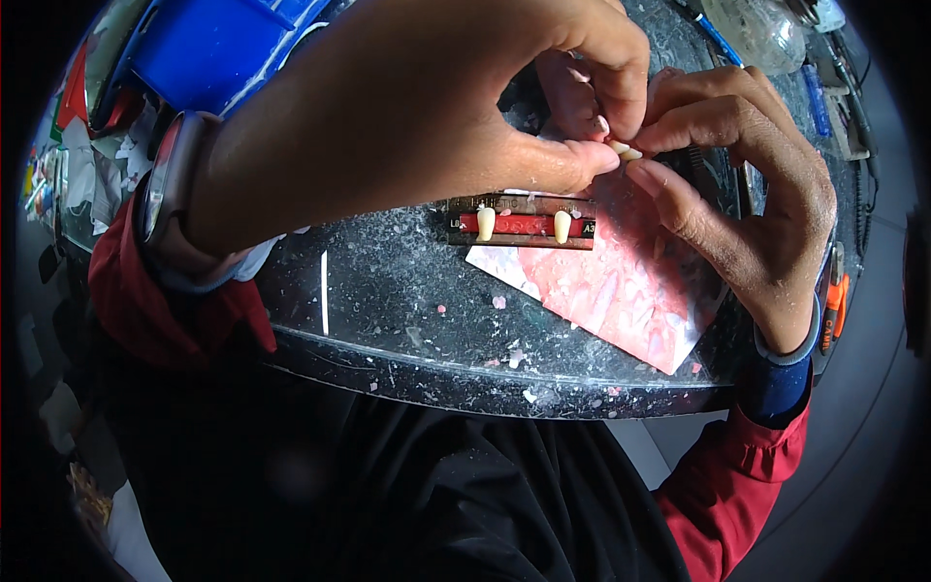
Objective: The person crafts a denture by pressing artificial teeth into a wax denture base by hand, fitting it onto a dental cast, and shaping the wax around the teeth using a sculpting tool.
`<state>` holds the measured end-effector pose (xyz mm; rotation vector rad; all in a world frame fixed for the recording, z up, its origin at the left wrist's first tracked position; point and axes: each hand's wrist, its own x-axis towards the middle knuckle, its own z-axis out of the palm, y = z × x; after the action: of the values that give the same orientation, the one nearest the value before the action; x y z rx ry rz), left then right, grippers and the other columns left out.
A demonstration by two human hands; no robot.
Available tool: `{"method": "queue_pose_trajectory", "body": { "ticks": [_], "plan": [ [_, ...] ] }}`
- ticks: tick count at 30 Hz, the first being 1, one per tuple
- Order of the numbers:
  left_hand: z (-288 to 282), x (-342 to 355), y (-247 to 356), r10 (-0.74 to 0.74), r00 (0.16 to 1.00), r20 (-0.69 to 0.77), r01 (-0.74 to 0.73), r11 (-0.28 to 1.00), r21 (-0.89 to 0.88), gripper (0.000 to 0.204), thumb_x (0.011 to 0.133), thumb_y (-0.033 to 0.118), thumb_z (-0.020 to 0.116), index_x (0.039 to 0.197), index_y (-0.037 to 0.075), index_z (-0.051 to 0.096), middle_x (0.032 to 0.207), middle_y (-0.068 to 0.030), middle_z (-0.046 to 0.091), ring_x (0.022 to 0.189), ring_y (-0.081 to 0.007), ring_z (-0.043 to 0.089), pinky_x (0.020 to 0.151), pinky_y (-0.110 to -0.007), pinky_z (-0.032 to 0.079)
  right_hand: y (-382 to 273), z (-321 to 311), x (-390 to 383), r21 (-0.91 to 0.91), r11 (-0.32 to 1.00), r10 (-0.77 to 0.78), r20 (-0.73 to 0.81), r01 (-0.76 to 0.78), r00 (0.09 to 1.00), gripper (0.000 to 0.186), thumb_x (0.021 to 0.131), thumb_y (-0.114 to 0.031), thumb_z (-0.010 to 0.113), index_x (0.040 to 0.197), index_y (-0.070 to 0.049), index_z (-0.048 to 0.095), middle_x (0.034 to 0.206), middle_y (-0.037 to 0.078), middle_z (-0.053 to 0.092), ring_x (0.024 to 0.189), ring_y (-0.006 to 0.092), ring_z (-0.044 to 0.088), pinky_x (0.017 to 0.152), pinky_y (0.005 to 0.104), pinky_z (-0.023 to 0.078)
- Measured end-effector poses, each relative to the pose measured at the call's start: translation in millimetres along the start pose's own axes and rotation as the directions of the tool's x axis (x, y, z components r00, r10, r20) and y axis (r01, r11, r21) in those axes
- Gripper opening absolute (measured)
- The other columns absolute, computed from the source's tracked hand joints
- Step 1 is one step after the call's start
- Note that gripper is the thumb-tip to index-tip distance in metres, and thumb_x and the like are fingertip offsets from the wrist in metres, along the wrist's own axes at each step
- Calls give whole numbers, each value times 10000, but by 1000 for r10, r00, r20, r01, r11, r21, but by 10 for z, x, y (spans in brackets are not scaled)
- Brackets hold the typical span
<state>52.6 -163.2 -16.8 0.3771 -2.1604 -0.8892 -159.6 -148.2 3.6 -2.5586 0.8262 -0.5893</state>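
Observation:
My left hand reaches across from the left, thumb and fingers closed in a pinch. Opposite it, my right hand also pinches, its thumb and forefinger close together. Small cream artificial teeth show between the two sets of fingertips; how many, and what joins them, I cannot make out. Just below lies a brown tooth card with a red band, carrying two upright artificial teeth set apart. Partly under the card and my right hand is a pink-stained sheet of paper, brightly lit.
The dark speckled worktop has a curved front edge and scattered pink and white crumbs. A blue plastic container stands at the far left. Far right are a clear container and a blue pen. An orange-handled tool lies beside my right wrist.

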Motion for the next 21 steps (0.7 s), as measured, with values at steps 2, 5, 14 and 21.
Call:
{"method": "queue_pose_trajectory", "body": {
  "ticks": [2,5,14,21],
  "plan": [
    [7,-11,0,-26,1000,-8,26,999,27,123,676,-6,694,750,-10,596,736,-82,616,615,-129,610,564,-217,495,6,-1,-2,-18,999,-45,-18,45,999,172,685,-99,741,805,-36,635,877,69,613,818,167,569,625,254,431],
    [2,20,-10,-46,999,6,47,997,-63,110,689,-14,687,760,-17,603,742,-86,621,631,-131,613,582,-215,500,6,-7,-27,-25,999,26,-2,-26,1000,178,683,-105,747,801,-36,632,882,66,609,808,162,567,614,249,437],
    [-30,9,57,-83,997,8,83,993,-84,91,698,-35,677,770,-23,623,770,-103,636,667,-152,615,626,-224,504,-11,-43,12,-25,1000,-9,33,10,999,163,688,-89,740,807,-48,637,892,70,611,817,170,573,647,259,466],
    [71,-2,-30,-178,983,-34,163,950,-266,73,694,-46,673,758,-31,639,783,-117,647,695,-160,621,636,-232,508,86,-64,-46,-58,993,-102,35,104,994,170,692,-94,730,837,-52,652,878,72,618,836,189,594,681,278,489]
  ]
}}
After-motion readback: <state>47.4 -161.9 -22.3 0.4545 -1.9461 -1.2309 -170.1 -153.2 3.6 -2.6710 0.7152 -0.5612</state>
